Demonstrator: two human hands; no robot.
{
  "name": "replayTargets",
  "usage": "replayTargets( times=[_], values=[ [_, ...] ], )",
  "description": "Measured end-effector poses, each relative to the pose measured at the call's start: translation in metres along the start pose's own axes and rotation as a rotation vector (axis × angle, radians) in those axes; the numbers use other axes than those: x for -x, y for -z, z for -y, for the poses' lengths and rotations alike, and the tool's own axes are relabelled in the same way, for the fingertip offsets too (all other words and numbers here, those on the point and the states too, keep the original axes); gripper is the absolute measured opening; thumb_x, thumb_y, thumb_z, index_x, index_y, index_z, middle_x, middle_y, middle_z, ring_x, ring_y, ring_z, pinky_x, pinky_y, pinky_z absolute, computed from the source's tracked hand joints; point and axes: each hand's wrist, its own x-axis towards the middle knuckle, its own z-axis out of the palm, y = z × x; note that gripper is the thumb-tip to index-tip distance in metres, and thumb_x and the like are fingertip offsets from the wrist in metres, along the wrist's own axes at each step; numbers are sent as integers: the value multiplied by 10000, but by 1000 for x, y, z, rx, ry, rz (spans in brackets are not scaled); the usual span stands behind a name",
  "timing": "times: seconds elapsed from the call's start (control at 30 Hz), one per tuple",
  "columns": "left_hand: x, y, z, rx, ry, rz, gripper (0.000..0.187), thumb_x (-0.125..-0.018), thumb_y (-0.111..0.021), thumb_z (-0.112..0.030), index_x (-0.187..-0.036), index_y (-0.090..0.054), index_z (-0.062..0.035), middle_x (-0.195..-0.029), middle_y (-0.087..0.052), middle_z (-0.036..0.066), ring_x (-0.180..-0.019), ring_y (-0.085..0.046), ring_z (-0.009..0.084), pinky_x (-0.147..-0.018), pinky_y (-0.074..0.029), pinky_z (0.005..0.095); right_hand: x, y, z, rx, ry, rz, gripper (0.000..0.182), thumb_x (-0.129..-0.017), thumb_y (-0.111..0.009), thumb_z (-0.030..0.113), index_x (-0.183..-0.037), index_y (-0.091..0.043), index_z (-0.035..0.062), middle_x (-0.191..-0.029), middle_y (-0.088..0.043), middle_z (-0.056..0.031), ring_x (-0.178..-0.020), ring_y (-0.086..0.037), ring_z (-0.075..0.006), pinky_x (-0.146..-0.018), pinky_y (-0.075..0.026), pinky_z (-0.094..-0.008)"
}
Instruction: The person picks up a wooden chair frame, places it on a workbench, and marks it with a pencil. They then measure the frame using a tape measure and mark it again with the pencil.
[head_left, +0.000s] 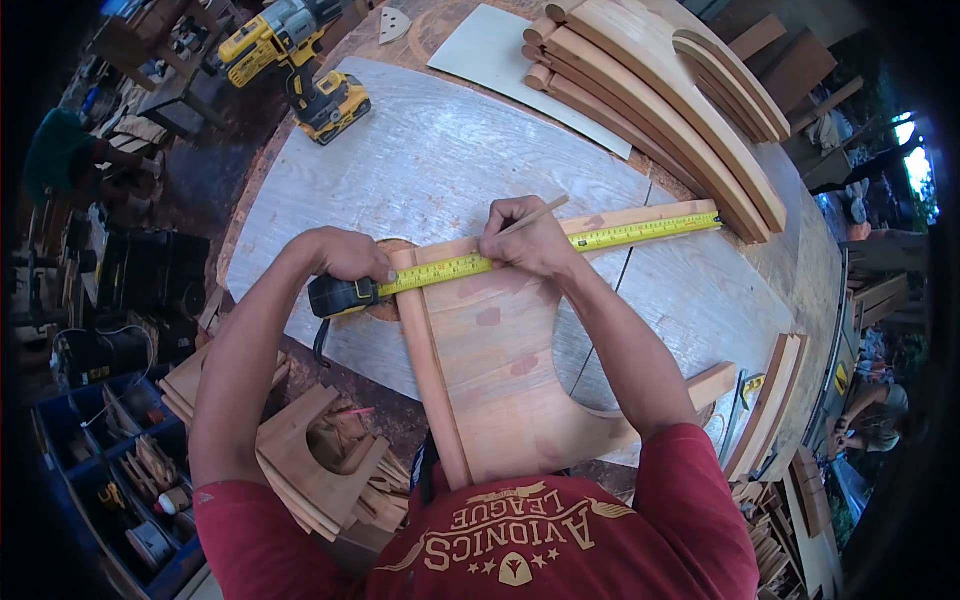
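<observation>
A curved-sided wooden panel [500, 350] with a rounded rail [430, 370] along its left side lies in front of me. The yellow blade of a tape measure [640, 232] stretches along its far edge strip, and the black case sits at the left end, past the rail. My left hand [350, 255] is closed beside the case, fingertips on the blade near the rail. My right hand [528, 237] grips a thin pencil [537, 214] and presses over the middle of the blade. The pencil points up and to the right; its lower end is hidden.
A yellow cordless drill [300, 70] stands at the table's far left. Curved wooden pieces [650, 90] are stacked at the far right. Cut wood [310, 450] and a blue divided bin [80, 480] sit low on the left. Another person [880, 410] is at right.
</observation>
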Motion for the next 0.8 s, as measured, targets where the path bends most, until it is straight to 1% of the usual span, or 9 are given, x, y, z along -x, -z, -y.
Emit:
replayTargets(
  times=[0.23,0.33,0.43,0.53,0.57,0.63,0.7,0.77,0.8],
  values=[
    [1,-4,4,27,-72,-43,414,-923,-603,-372,-1112,-706,-18,-991,-711,124,-895,-648,215,-812,-506,363,-1,3,0,-14,20,12,174,-740,-755,17,-686,-591,37,-672,-643,-37,-536,-596,-89,-513,-506,-232],
    [6,-15,2,-140,-160,-97,426,-905,-614,-383,-1114,-695,-20,-1003,-707,126,-920,-646,228,-831,-501,369,3,6,-2,-253,75,-119,176,-741,-769,21,-720,-596,39,-689,-642,-34,-540,-603,-98,-521,-523,-240],
    [36,-38,-1,-12,-240,-134,560,-820,-710,-399,-1244,-618,-45,-1025,-699,174,-961,-652,242,-850,-498,380,25,15,3,-238,107,-341,184,-757,-778,15,-744,-596,43,-727,-646,-48,-598,-638,-121,-556,-550,-264],
    [55,-65,-13,13,-142,-70,702,-775,-739,-351,-1340,-518,0,-1183,-647,197,-1080,-625,296,-957,-482,396,78,23,9,-419,498,-376,170,-825,-754,122,-768,-617,38,-763,-672,-73,-715,-667,-148,-656,-555,-299],
    [26,-94,34,-113,-494,-329,689,-777,-724,-295,-1357,-498,2,-1158,-648,198,-1063,-630,311,-952,-489,397,102,24,15,-424,584,-420,164,-845,-743,128,-785,-621,37,-779,-675,-79,-713,-666,-149,-656,-549,-294],
    [64,-106,-17,160,-340,-201,612,-797,-672,-219,-1335,-491,9,-1097,-655,216,-1014,-648,327,-895,-502,400,161,20,29,-350,510,-541,176,-889,-719,154,-811,-626,27,-793,-663,-85,-705,-666,-158,-657,-542,-297],
    [61,-133,-17,170,-314,-246,600,-800,-657,-203,-1331,-476,12,-1055,-654,230,-979,-658,330,-871,-506,404,221,18,27,-342,395,-647,188,-943,-655,121,-799,-586,21,-803,-619,-64,-746,-620,-155,-698,-528,-314],
    [59,-157,-20,146,-313,-231,601,-803,-641,-193,-1333,-451,15,-1007,-653,245,-924,-669,325,-835,-513,408,270,20,-1,-411,461,-761,268,-988,-604,214,-815,-613,9,-836,-640,-72,-761,-635,-143,-711,-528,-304],
    [66,-160,-27,82,-312,-198,676,-807,-616,-192,-1411,-381,-1,-1036,-653,253,-887,-674,341,-832,-524,403,295,20,-6,-358,415,-843,289,-1007,-562,229,-830,-616,7,-849,-638,-69,-788,-623,-142,-738,-519,-307]
  ],
)
